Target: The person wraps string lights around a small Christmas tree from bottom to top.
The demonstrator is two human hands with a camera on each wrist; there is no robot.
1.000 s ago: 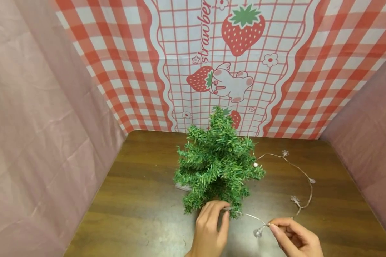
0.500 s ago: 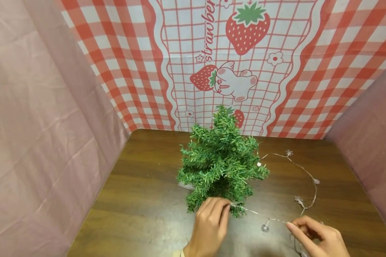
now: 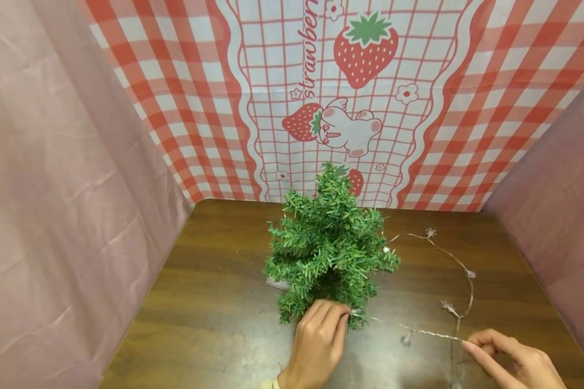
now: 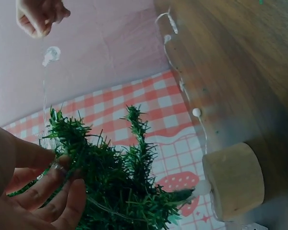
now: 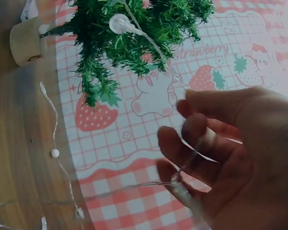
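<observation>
A small artificial Christmas tree (image 3: 331, 243) stands on the table in the head view. At its lower front branches my left hand (image 3: 318, 340) pinches a string of fairy lights (image 3: 435, 333). My right hand (image 3: 516, 359), off to the right, pinches the same wire between thumb and index finger, and the wire runs fairly straight between the hands. A clear bulb (image 3: 406, 340) hangs from this stretch; the right wrist view shows it as a round bulb (image 5: 120, 23). More wire passes by the right hand's lower fingers. The tree's round wooden base (image 4: 237, 182) shows in the left wrist view.
Behind the tree, the loose wire curves along the table's right side, with a snowflake-shaped light (image 3: 430, 233) and a white bead (image 3: 386, 249). A red-checked strawberry cloth (image 3: 204, 108) hangs at the back. Pink cloth (image 3: 78, 189) walls both sides of the wooden table (image 3: 199, 302).
My right hand has moved to the right along the string lights, and the stretch between the hands has grown longer and straighter. My left hand stays at the tree's lower front.
</observation>
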